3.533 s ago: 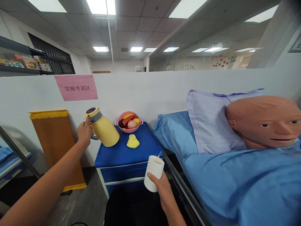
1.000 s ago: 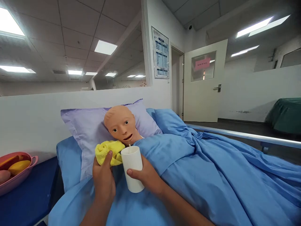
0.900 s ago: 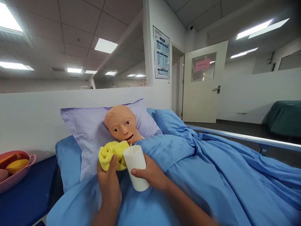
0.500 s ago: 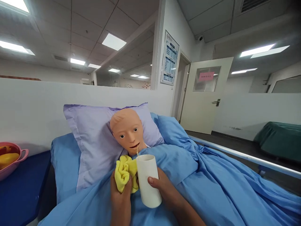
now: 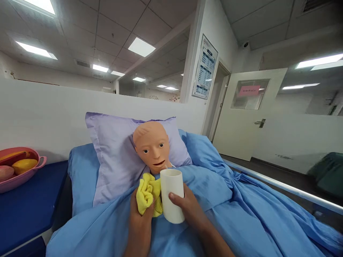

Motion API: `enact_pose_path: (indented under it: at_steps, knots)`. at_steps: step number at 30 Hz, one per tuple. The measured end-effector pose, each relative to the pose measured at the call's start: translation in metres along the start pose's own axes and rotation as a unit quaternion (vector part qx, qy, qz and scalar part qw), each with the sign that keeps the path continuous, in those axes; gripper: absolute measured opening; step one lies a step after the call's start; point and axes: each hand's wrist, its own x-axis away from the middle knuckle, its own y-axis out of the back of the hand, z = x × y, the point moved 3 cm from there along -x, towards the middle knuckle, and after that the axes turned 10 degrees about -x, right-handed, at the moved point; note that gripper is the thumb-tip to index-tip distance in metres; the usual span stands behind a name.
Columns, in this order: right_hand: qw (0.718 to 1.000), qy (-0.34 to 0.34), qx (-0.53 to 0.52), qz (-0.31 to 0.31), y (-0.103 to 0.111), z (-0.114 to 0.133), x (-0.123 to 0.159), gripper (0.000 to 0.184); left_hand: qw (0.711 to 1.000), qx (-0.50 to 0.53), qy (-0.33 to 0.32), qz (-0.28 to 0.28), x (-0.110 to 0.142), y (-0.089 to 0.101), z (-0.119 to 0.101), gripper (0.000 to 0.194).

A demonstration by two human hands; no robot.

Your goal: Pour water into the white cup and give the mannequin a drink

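Observation:
My right hand [image 5: 187, 207] is wrapped round a white cup [image 5: 171, 194] held upright just below the chin of a training manikin [image 5: 152, 146]. A thin straw rises from the cup toward the manikin's mouth. My left hand [image 5: 140, 216] grips a bunched yellow cloth [image 5: 147, 192] pressed against the left side of the cup, under the manikin's chin. The manikin lies on a lilac pillow [image 5: 115, 157] under a blue blanket [image 5: 241, 214].
A blue bedside cabinet [image 5: 26, 203] stands at the left with a pink fruit bowl [image 5: 18, 176] on it. A metal bed rail [image 5: 281, 187] runs along the far side. Behind the bed are a white partition [image 5: 48, 114] and a white door [image 5: 249, 114].
Earlier my left hand held a yellow jug at the cabinet; now it holds the cloth. Over the last second cup and cloth stayed together under the manikin's chin while my view shifted left.

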Motion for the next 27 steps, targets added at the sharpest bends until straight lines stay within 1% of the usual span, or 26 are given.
enact_pose_path:
  at_steps: [3,8,13,18,22,25,27]
  knots:
    - [0.998,0.026,0.053,0.018,0.002,0.006,-0.003,0.067,1.000,0.005,-0.001,-0.003,-0.001,0.001,0.002,0.076]
    - [0.998,0.015,0.046,0.032,0.004,0.001,0.001,0.069,1.000,0.017,0.000,-0.006,0.000,0.000,0.004,0.071]
    - [1.000,0.003,0.026,-0.002,0.008,-0.006,0.000,0.072,0.999,0.037,-0.008,-0.016,0.001,-0.005,0.005,0.068]
    - [1.000,0.000,-0.006,-0.005,0.009,-0.010,0.000,0.072,0.998,0.065,-0.007,0.010,0.001,-0.007,0.008,0.067]
    - [1.000,-0.010,-0.001,-0.029,0.008,-0.011,0.003,0.073,0.995,0.090,-0.012,0.035,0.002,-0.007,0.010,0.067]
    - [1.000,-0.010,-0.006,-0.020,0.005,-0.010,0.004,0.076,0.994,0.092,-0.017,0.053,0.003,-0.006,0.008,0.067]
    - [1.000,-0.003,-0.014,-0.010,0.002,-0.009,0.003,0.077,0.994,0.092,-0.021,0.052,0.004,-0.005,0.006,0.066]
